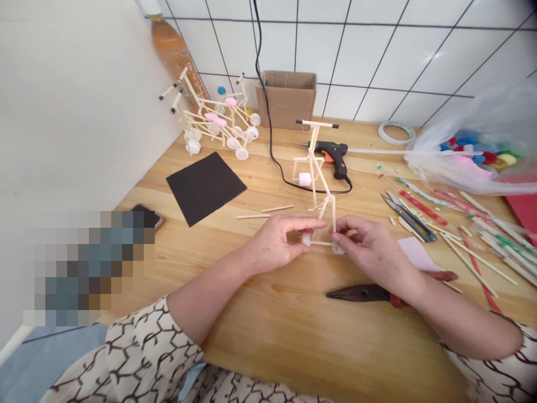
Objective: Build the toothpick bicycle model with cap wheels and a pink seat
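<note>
L hand (274, 243) & R hand (369, 246) both pinching base of upright stick frame (321, 179), on wood table (268, 358); hot glue gun (329, 157) just behind, pliers (356, 293) under R wrist.

A phone (145, 215) seems half-hidden by a pixelated patch (88, 268).

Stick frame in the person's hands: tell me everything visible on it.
The frame is built from thin, pale wooden sticks and stands upright, leaning slightly, with a crossbar across the top whose ends are dark-tipped. A white block sits on a side strut. Another white piece and a translucent cap show low down. The left hand and right hand hold its lower end.
</note>
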The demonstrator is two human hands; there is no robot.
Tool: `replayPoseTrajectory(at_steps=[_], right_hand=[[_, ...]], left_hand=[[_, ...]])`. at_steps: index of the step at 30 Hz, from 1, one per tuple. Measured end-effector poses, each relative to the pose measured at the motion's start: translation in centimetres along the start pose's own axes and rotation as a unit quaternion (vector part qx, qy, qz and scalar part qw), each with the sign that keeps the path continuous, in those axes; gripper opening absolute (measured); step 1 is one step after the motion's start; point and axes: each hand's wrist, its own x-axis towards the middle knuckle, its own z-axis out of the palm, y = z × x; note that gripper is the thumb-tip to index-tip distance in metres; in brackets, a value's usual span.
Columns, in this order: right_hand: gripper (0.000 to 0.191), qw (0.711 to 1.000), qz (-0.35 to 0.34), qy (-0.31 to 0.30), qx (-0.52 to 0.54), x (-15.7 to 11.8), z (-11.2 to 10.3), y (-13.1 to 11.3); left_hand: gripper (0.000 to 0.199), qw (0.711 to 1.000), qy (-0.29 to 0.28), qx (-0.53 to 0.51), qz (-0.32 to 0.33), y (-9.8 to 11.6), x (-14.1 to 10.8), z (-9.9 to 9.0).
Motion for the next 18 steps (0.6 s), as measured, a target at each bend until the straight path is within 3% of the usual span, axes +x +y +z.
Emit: replayPoseTrajectory(at_steps=[18], right_hand=[[0.013, 1.0, -0.007, 0.002, 0.0, 0.18, -0.18, -0.24]], left_hand=[[0.038, 0.998, 0.032, 0.024, 0.039, 0.48, 0.01, 0.59]])
